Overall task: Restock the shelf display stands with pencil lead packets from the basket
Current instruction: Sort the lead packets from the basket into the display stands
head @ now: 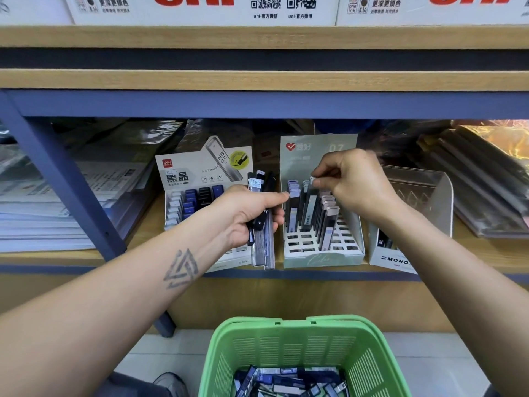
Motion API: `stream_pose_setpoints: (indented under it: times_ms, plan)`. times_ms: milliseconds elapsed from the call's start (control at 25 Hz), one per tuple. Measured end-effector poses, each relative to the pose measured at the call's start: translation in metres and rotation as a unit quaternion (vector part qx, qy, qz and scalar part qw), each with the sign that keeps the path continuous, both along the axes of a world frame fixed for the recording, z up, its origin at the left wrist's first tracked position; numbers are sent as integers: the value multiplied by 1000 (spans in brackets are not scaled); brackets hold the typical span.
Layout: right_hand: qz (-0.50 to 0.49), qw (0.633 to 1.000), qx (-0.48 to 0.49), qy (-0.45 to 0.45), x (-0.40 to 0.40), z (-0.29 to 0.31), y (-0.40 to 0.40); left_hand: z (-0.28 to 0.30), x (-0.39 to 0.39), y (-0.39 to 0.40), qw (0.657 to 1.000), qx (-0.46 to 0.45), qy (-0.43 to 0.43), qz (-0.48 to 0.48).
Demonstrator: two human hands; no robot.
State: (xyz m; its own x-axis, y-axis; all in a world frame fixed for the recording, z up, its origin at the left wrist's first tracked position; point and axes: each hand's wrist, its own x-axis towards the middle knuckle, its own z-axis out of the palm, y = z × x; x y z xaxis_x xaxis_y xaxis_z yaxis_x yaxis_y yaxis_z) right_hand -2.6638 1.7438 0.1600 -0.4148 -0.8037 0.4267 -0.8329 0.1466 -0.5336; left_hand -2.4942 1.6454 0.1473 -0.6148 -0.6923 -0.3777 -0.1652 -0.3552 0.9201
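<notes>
Left hand [252,213] clenches spare lead packets [262,224] before deli stand [200,196]; right hand [352,181] pinches one packet [310,202] over green stand [323,224]; risk: tilted packet misses its slot, topples neighbours; wooden shelf [143,247]; green basket [300,348] below holds more

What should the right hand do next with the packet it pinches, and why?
Probably push it down into its slot. The right hand pinches the top of a packet standing in the middle stand, where many front slots are open, and the left hand holds more packets.
</notes>
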Motion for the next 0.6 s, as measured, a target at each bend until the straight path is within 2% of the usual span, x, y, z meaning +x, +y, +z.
stream_pose_setpoints:
  times_ms: [440, 600]
  plan:
    - [54, 997, 41, -37, -1, 2, -1, -4, -4, 2, 999, 28, -3, -19]
    - [25, 998, 46, 19, -6, -11, -6, -7, -6, 4, 999, 46, -15, -24]
